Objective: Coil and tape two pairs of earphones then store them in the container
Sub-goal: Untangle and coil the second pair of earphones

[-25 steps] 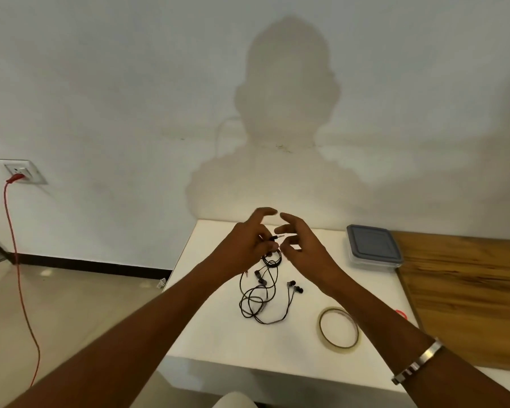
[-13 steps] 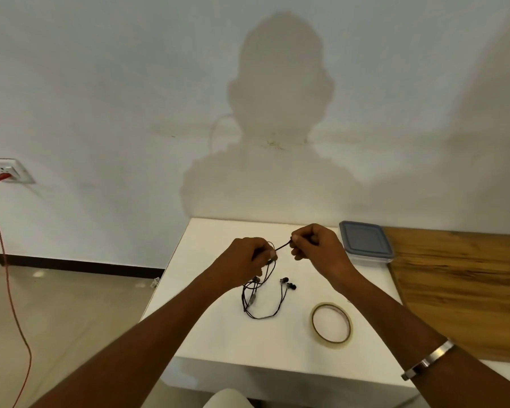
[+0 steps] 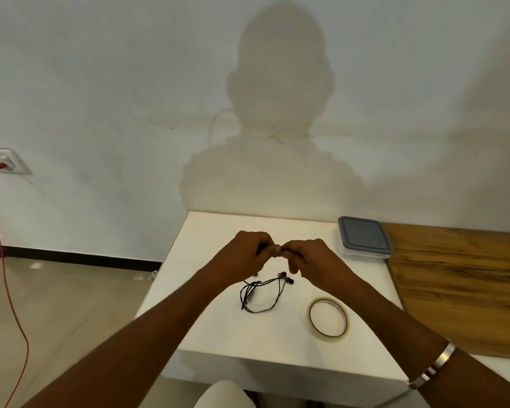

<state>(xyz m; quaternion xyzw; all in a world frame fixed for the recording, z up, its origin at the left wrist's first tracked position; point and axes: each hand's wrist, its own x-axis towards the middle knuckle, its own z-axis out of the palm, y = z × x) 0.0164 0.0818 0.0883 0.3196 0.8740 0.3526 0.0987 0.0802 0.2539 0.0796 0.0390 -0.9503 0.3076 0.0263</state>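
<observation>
Black earphones (image 3: pixel 261 291) lie in a loose tangle on the white table (image 3: pixel 248 334), their cable running up into my hands. My left hand (image 3: pixel 245 254) and my right hand (image 3: pixel 309 257) are fisted and touching at the fingertips above the tangle, both pinching the cable's upper end. Two earbuds show just under my right hand. A roll of clear tape (image 3: pixel 328 317) lies flat to the right of the earphones. The clear container with a grey lid (image 3: pixel 362 238) sits shut at the table's back right. I cannot tell a second pair apart in the tangle.
A wooden board (image 3: pixel 460 287) adjoins the table on the right. The wall stands just behind the table. At left, a red cable (image 3: pixel 6 278) hangs from a wall socket (image 3: pixel 3 163) down to the tiled floor. A metal bracelet is on my right wrist.
My hands went from spread fingers to closed fists, came down and drew together until the fingertips met. The cable tangle below shifted slightly and flattened on the table.
</observation>
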